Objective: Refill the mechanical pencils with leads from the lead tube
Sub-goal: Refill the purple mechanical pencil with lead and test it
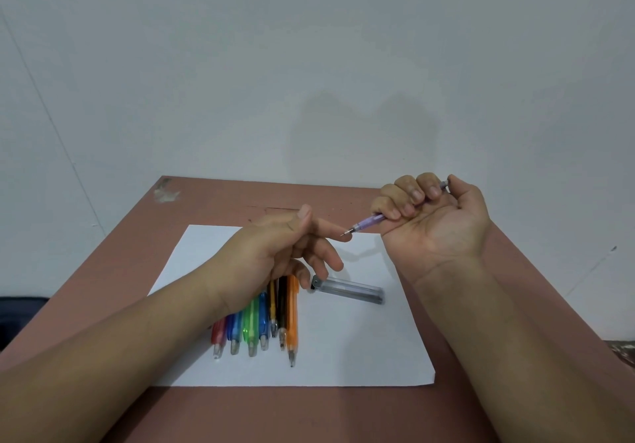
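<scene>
Purple pencil (369, 222): translucent lilac barrel, metal tip pointing left and down, raised above the paper's far right corner.
Right hand (429, 216): palm up, fingers curled round the purple pencil, thumb on its rear end.
Left hand (275, 253): fingers loosely spread, holding nothing; forefinger tip at the pencil's point, whether touching I cannot tell.
Lead tube (348, 290): clear grey case with a dark cap, lying flat near the paper's middle, just right of the row.
Pencil row (261, 326): red, blue, green, blue, amber, black and orange, side by side, tips toward the near edge.
Paper (360, 356): white sheet on the brown table (343, 415).
</scene>
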{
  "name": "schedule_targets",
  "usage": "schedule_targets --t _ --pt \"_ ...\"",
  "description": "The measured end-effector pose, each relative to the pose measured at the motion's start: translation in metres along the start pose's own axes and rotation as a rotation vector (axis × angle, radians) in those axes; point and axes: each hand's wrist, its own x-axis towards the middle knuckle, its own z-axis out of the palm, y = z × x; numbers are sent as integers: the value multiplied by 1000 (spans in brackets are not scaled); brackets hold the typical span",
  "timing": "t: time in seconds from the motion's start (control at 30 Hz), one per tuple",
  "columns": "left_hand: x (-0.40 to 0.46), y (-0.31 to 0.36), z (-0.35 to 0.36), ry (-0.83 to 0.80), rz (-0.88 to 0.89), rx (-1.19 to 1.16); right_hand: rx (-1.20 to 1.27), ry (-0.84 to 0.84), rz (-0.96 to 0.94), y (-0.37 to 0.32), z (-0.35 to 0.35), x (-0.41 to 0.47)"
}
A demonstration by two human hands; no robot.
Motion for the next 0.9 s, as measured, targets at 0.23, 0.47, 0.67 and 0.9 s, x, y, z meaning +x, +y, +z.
schedule_targets --t 0.23,0.47,0.67,0.9 --pt "-2 5 6 79 14 159 0 0 -7 0 1 -1" --pt "0 5 9 179 38 246 1 -13 5 4 3 -4" --pt "1 4 9 200 53 258 8 -7 24 7 5 -6" --pt "1 3 7 264 30 354 -226 -17 24 16 7 -3"
